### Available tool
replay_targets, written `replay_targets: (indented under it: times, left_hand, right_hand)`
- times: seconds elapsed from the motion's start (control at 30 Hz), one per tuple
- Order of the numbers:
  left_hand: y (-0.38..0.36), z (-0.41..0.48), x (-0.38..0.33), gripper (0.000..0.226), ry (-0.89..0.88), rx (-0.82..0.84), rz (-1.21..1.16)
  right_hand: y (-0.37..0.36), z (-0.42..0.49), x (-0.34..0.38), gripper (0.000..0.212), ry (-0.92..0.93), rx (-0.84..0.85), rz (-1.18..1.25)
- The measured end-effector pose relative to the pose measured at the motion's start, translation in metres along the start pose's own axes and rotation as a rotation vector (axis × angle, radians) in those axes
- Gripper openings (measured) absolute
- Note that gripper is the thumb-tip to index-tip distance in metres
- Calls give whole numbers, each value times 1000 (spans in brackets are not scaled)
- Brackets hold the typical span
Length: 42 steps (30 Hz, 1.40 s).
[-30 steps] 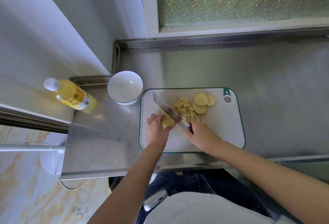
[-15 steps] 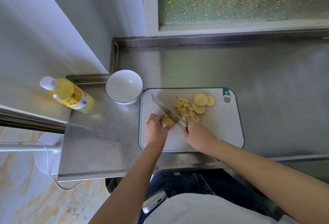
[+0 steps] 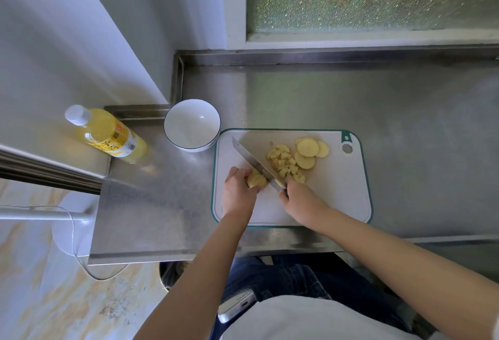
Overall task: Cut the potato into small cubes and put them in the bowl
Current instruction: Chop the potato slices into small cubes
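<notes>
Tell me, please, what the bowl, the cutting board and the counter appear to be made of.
The bowl: probably glazed ceramic, glossy white with a dark rim line. The cutting board: looks like matte white plastic, with a green moulded edge. The counter: likely brushed stainless steel, grey with soft reflections.

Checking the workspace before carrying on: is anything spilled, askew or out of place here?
Nothing stands out. Potato cubes and slices all lie on the cutting board, the bowl stands upright and empty by its corner, the bottle is capped.

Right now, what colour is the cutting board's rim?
Dark green, round the white cutting board; head view.
</notes>
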<state>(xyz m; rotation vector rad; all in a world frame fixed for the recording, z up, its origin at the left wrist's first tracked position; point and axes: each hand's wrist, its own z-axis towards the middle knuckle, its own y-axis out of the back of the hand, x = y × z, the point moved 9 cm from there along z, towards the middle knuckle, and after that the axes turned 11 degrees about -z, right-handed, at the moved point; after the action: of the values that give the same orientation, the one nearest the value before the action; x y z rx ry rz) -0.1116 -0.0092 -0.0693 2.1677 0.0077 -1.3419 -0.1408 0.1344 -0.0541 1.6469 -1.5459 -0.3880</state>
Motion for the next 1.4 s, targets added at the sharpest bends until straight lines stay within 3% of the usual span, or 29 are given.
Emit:
replay_targets:
  times: [0.13,0.3,0.5,0.7,1.07,1.4]
  left_hand:
    - [-3,-4,0,38,-4,11,43]
    - [-3,-2,-2,41,-18,45,35]
    - [2,-8,-1,41,-45,-11,-40]
    - [11,-17,13,25,61,-168,-204]
    - [15,-12,19,20,215,-170,-276]
    - [16,-11,19,21,288,-155,-305]
  right_hand:
    - [4,4,-5,16,21,34,62]
    - [19,1,-6,39,32,24,11]
    - [32,-14,3,35,81,-62,30]
    - [18,-21,4,24,84,-17,32]
    - [6,-23,4,8,72,-41,21]
    - [4,-18,3,14,51,6,10]
